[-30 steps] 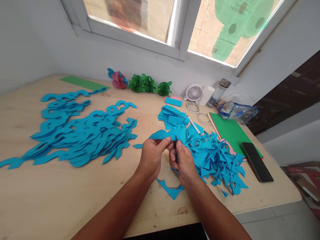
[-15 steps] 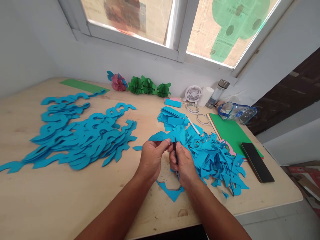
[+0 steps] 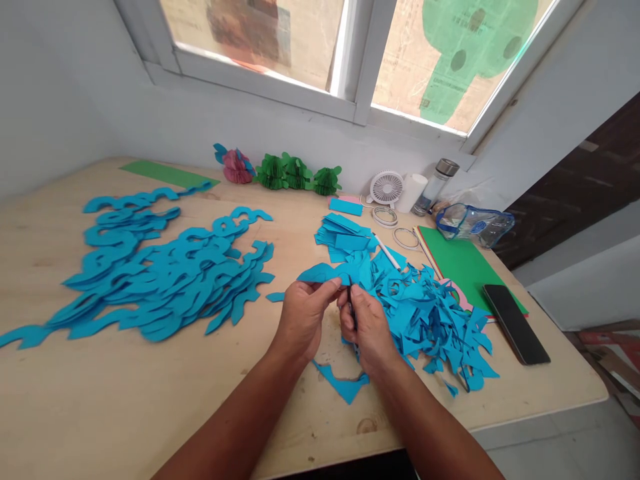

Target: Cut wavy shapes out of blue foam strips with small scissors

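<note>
My left hand (image 3: 303,317) pinches a wavy-edged blue paper piece (image 3: 320,272) between thumb and fingers. My right hand (image 3: 366,327) is closed round a pair of dark scissors (image 3: 351,307). Their blades point away from me and meet the paper's lower right edge; the handles are mostly hidden by the fingers. The two hands are close together above the table. A large heap of blue paper scraps (image 3: 425,310) lies just right of them, and one curved scrap (image 3: 345,387) lies below. To the left is a pile of wavy cut blue strips (image 3: 180,287).
Behind the scraps are a stack of blue paper rectangles (image 3: 345,233), a white pen (image 3: 387,252) and tape rolls (image 3: 385,216). A small fan (image 3: 386,189), bottle (image 3: 435,188) and clear pouch (image 3: 473,225) stand farther back. A phone (image 3: 516,325) lies by green sheets (image 3: 465,267).
The scissor blades have shifted slightly at the paper's edge, with less of the dark tip showing above it. Both hands stay almost in place.
</note>
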`<act>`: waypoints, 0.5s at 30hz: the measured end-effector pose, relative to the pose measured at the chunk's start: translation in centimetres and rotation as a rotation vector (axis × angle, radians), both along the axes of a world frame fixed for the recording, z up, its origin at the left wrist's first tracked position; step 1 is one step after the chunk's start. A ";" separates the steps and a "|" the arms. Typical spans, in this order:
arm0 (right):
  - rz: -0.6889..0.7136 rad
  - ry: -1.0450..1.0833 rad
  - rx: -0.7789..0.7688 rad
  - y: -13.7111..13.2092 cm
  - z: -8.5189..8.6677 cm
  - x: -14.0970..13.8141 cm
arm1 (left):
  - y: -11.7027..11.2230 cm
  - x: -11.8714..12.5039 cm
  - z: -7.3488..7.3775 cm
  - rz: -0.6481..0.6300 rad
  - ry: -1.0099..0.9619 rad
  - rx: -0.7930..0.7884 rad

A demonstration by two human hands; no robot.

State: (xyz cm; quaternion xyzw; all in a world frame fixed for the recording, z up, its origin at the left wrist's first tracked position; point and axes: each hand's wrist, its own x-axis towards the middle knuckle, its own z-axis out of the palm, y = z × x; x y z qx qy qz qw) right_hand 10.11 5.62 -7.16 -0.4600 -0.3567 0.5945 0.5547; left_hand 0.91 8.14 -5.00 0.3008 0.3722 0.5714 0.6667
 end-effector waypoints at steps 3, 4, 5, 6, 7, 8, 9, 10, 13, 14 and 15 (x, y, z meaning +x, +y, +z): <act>0.008 -0.004 -0.002 -0.1 0.1 0.0 | 0.0 0.0 0.0 0.023 -0.035 -0.008; 0.007 -0.005 -0.004 -0.1 0.1 0.0 | 0.0 0.0 0.0 0.026 -0.041 -0.008; 0.006 -0.005 -0.006 -0.1 0.0 0.0 | 0.0 0.0 0.0 0.024 -0.042 -0.005; 0.003 -0.003 -0.007 -0.1 0.0 0.0 | 0.1 0.0 -0.1 0.017 -0.038 -0.002; 0.000 -0.001 -0.009 -0.2 0.0 0.1 | 0.1 0.0 -0.1 0.010 -0.028 0.003; -0.004 0.001 -0.010 -0.2 0.0 0.1 | 0.1 -0.1 -0.2 -0.001 -0.015 0.008; -0.007 0.003 -0.012 -0.1 -0.1 0.1 | 0.1 -0.1 -0.3 -0.014 -0.003 0.013; -0.010 0.006 -0.014 -0.1 -0.1 0.1 | 0.2 -0.1 -0.4 -0.026 0.009 0.017; -0.013 0.007 -0.017 -0.1 -0.1 0.1 | 0.3 -0.2 -0.5 -0.063 0.027 0.035; -0.013 0.005 -0.017 0.0 -0.1 0.1 | 0.3 -0.3 -0.5 -0.071 0.030 0.042; -0.011 0.003 -0.017 0.0 -0.1 0.1 | 0.3 -0.3 -0.5 -0.076 0.031 0.048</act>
